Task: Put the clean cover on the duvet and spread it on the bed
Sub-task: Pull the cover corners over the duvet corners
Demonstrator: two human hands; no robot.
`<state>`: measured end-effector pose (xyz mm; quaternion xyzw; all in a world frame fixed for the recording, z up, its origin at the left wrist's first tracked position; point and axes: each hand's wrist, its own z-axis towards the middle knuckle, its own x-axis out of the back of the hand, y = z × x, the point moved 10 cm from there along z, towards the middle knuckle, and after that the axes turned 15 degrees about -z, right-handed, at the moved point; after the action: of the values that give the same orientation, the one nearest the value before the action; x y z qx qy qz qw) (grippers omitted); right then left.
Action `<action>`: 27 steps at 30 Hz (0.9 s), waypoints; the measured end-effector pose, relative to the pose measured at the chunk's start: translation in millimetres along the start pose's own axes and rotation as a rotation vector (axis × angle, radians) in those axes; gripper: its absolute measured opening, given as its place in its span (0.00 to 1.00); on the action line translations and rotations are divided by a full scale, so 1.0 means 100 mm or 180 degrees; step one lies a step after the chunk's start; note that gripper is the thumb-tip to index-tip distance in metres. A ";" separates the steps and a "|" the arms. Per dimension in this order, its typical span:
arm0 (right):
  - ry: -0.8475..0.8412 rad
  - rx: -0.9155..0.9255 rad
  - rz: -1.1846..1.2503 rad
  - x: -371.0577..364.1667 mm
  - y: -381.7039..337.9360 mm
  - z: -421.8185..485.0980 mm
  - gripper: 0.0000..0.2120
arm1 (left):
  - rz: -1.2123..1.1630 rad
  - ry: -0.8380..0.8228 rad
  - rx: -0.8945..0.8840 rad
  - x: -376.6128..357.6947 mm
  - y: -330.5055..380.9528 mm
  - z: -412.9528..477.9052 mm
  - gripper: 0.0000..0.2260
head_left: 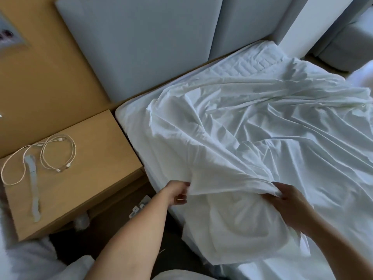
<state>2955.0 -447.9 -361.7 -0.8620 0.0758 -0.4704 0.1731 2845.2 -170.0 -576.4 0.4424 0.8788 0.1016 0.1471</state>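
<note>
**Both hands pinching the near edge of the cover [252, 128]**

Left hand [177, 194] is pinching the hem, right hand [286, 201] is gripping the same edge further along, fingers curled into the fabric. Rest is lying rumpled across the bed [133, 126], running away up and right from the hands. Left one is sitting nearer the nightstand [96, 142], so I'm guessing the opening is gaping between them

White cover [252, 128] lies crumpled across the bed [131, 122], near edge lifted
</note>
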 end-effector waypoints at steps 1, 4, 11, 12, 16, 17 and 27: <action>0.0054 -0.0127 -0.0061 -0.03 0.04 0.01 0.09 | 0.0787 -0.0046 0.0281 0.08 -0.13 0.05 0.11; 0.0080 -0.0509 -0.0236 -0.16 0.16 0.02 0.07 | 0.1599 0.0142 0.0658 0.42 -0.27 0.26 0.10; 0.0304 -0.0638 -0.0467 -0.30 0.20 -0.08 0.08 | -0.1663 0.0990 0.0194 0.96 -0.20 0.91 0.31; 0.0268 -0.0643 -0.0505 -0.36 0.19 -0.08 0.07 | -0.1784 0.1090 0.0118 1.04 -0.19 0.93 0.29; 0.0083 -0.0539 -0.0592 -0.66 0.06 -0.06 0.06 | -0.2100 0.0891 0.0120 1.11 -0.13 1.01 0.19; 0.0080 -0.0506 -0.0624 -0.72 0.01 -0.04 0.07 | -0.1997 0.1032 0.0033 1.18 -0.07 0.99 0.15; 0.0255 0.0054 -0.0222 -1.02 -0.88 0.14 0.12 | -0.0847 -0.0679 -0.2265 0.41 1.33 -0.96 0.06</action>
<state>2908.3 -333.2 -416.3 -0.8431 0.0486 -0.5109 0.1608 2887.9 -62.8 -452.1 0.2541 0.8182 0.3333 0.3936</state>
